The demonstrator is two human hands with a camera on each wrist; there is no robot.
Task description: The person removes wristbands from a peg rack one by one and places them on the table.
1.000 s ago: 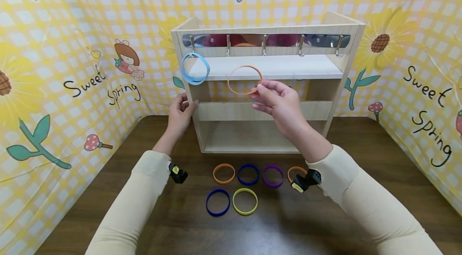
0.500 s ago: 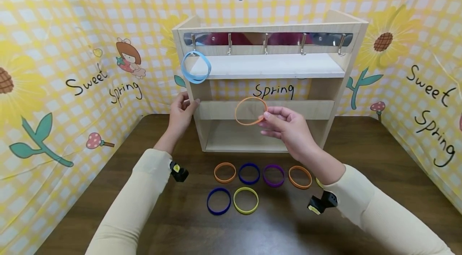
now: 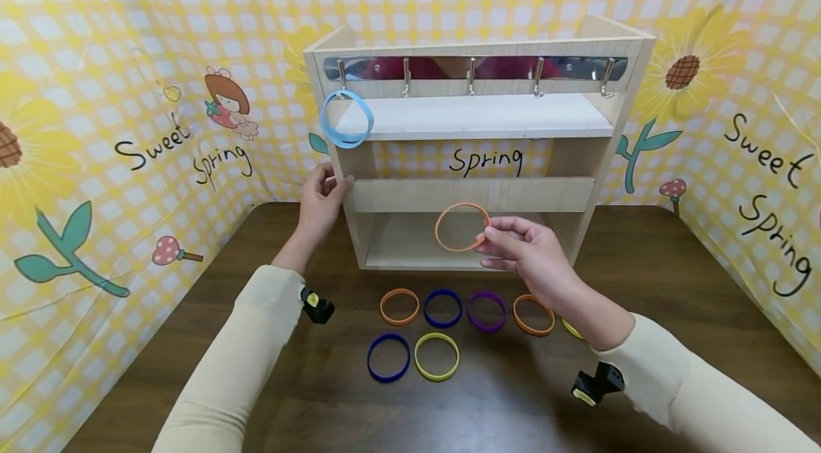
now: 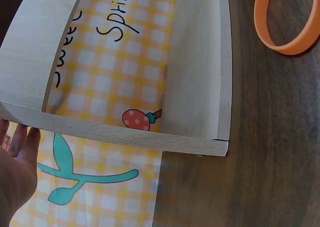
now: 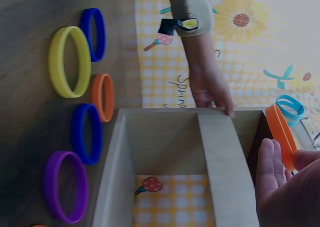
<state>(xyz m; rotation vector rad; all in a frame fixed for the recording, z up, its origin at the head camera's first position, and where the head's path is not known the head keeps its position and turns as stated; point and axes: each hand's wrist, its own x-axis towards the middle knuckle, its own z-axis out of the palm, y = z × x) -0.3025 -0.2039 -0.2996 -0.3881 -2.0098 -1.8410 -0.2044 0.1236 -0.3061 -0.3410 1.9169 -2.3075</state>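
Wristband [image 5: 281,138], round and uniformly orange, points left from the pinching right hand [image 3: 535,253], opening facing the near side, before the lower compartment of the wooden shelf [image 3: 474,196]. Left hand [image 3: 321,200] grips its left panel [image 4: 125,134]. The table [image 3: 308,382] bears two orange bands [image 5: 96,98], two dark-blue bands [image 5: 76,133], two yellow bands [image 5: 56,62], one purple band [image 5: 50,187].

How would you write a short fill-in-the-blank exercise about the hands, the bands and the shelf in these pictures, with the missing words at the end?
The held band, in the right hand, is ____ in colour.
In the head view, the left hand touches the wooden shelf at its ____ side, not its right one.
The light blue bands hang from a metal ____.
In the farther row on the table, the third band from the left is ____.

Missing words: orange; left; hook; purple.
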